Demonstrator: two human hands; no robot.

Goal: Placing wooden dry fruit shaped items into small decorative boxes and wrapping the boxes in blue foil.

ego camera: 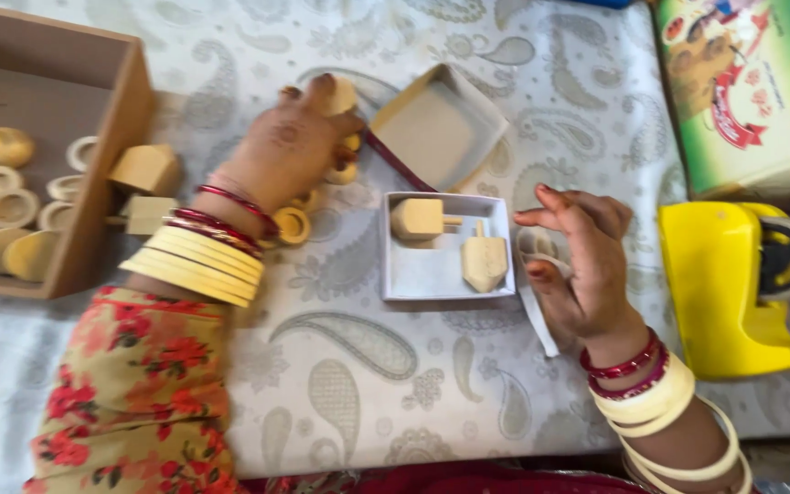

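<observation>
The left hand (290,146) reaches across the patterned surface (358,384), fingers closed on a small wooden disc (342,93) beside an empty box lid (438,123). The right hand (582,265) hovers open just right of the small white box (413,274) holding two wooden tops (485,259).

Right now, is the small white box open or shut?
Open: the small white box shows two wooden dreidels inside; its lid lies apart.

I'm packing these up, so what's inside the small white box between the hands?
The small white box holds two wooden spinning tops, lying apart. Nothing else shows on its floor; whatever is beneath the tops is hidden.
</observation>
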